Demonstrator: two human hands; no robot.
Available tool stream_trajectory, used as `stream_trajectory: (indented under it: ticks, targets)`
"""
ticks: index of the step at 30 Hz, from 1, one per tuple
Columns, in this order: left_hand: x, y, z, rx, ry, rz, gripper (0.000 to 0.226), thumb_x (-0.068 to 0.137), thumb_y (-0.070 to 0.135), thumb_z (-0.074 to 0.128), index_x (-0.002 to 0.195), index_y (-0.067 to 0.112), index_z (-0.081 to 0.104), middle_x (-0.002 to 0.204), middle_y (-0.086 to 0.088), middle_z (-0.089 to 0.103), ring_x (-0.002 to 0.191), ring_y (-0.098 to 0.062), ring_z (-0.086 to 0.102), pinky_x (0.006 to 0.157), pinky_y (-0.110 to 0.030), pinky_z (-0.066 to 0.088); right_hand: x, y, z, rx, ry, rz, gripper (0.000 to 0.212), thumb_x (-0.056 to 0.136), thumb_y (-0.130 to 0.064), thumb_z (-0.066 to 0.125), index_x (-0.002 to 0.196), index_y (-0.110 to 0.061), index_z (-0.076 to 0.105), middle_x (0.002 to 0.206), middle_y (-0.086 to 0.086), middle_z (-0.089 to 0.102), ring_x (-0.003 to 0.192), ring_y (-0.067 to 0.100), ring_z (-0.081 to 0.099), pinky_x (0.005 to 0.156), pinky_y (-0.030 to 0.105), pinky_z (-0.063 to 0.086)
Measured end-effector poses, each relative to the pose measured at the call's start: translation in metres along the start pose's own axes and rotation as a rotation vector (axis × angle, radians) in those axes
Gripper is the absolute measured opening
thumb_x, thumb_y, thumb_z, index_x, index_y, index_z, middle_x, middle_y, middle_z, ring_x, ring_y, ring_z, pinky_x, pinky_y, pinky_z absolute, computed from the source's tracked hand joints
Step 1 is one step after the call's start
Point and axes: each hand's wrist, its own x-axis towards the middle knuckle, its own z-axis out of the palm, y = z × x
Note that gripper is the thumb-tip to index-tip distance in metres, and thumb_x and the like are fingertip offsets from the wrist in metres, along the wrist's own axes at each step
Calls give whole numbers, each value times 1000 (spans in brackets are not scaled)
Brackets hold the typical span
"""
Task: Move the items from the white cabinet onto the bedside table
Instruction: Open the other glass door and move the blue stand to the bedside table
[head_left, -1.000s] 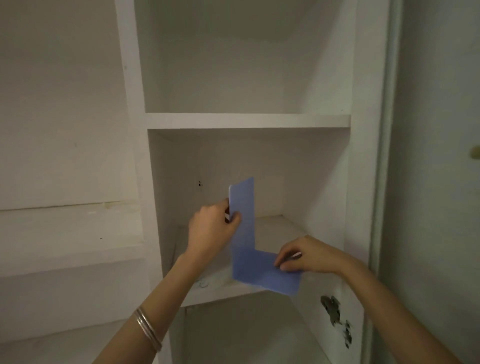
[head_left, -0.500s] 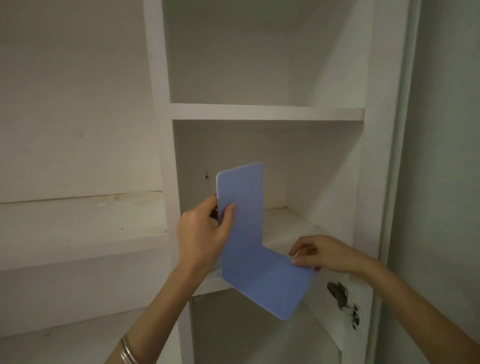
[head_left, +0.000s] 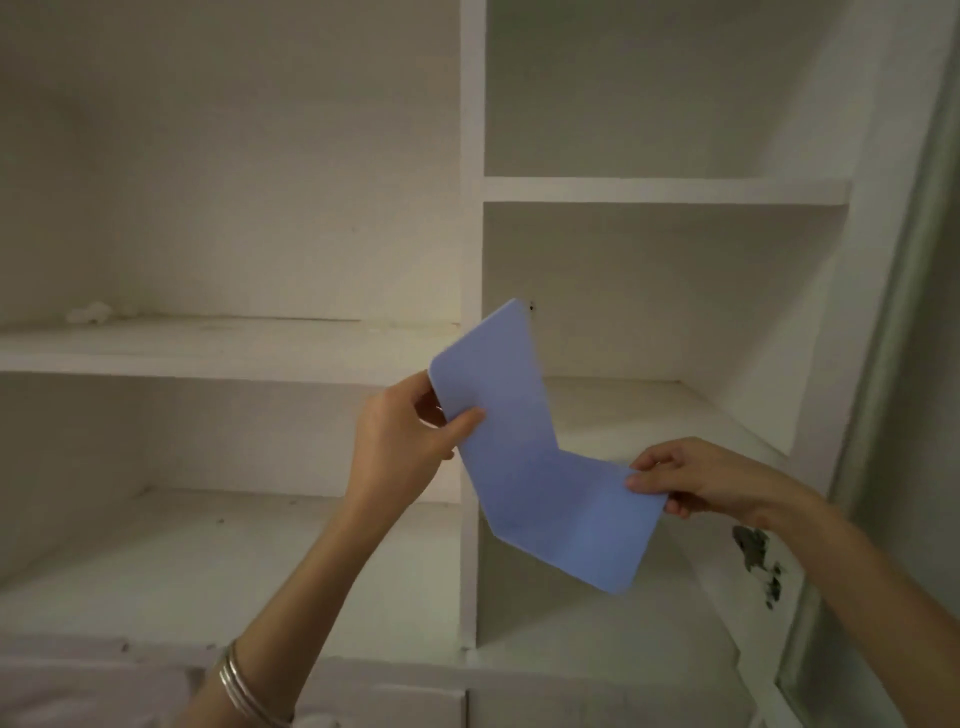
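Wide shelf (head_left: 208, 345): white, well out to the left of my left grip and about level with it; a small pale scrap (head_left: 91, 312) lies near its far end.
Bangles (head_left: 241, 686): silver, stacked on my left wrist, below and left of the left grip.
Left hand (head_left: 405, 441): I count this one as gripping. The thumb lies across the front of the blue sheet's upper panel and the fingers curl behind its left edge.
Blue sheet (head_left: 524, 467): one stiff piece, bent into two panels with rounded corners. It spans from the left grip to the right and is carried by both. The upper panel tilts up from the left grip; the lower panel slopes down under the right grip, its bottom corner hanging below the shelf edge behind it.
White cabinet (head_left: 471, 208): its upright divider stands just behind the left grip; the narrow open compartment sits behind and above both grips.
Right hand (head_left: 696, 478): gripping too. The thumb sits on top of the lower panel's right edge and the fingers are folded beneath it.
Hinge (head_left: 758, 561): dark metal on the cabinet's side wall, just below and right of the right grip.
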Motion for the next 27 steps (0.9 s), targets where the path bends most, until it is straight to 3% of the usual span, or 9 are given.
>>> stream_trajectory:
  ticks: [5,11,15,18,24,27]
  targets:
    - [-70,8,-42,229,140,-103,17,72,21,79,73,14,63,58,7,63,51,-11,61,52,-32,50,-5,0,46,-83,-139,-56,12,79,-13,71,82,-9,60,53,0,56,38,4,49,41,15,40]
    - [-171,-3,-117,436,324,-373,26,71,24,79,66,9,59,52,3,60,44,-14,60,54,-38,51,-6,-3,157,-161,-399,-151,13,80,-16,71,73,-11,62,41,-9,54,39,3,49,42,15,41]
    - [-237,2,-177,510,438,-400,14,80,20,72,79,11,61,57,4,62,47,-10,60,51,-23,51,-17,-19,244,-193,-621,-199,12,81,-15,70,89,-6,67,53,-4,58,48,6,53,50,18,46]
    - [-283,8,-227,619,523,-425,13,86,20,65,85,7,62,66,-3,66,52,-17,63,52,-36,55,-36,-38,313,-252,-766,-251,17,83,-15,67,96,-5,67,65,2,57,56,9,53,54,18,46]
    - [-378,29,-332,805,658,-535,23,84,27,57,68,11,57,53,1,61,48,-16,57,51,-38,45,-80,-78,452,-335,-958,-315,22,82,-20,67,101,-9,64,80,1,63,72,12,56,62,20,45]
    - [-423,40,-387,911,673,-613,22,76,29,55,64,11,52,49,3,54,48,-24,50,51,-38,41,-110,-99,519,-362,-1028,-331,24,82,-20,68,104,-10,63,81,2,64,74,12,59,60,17,47]
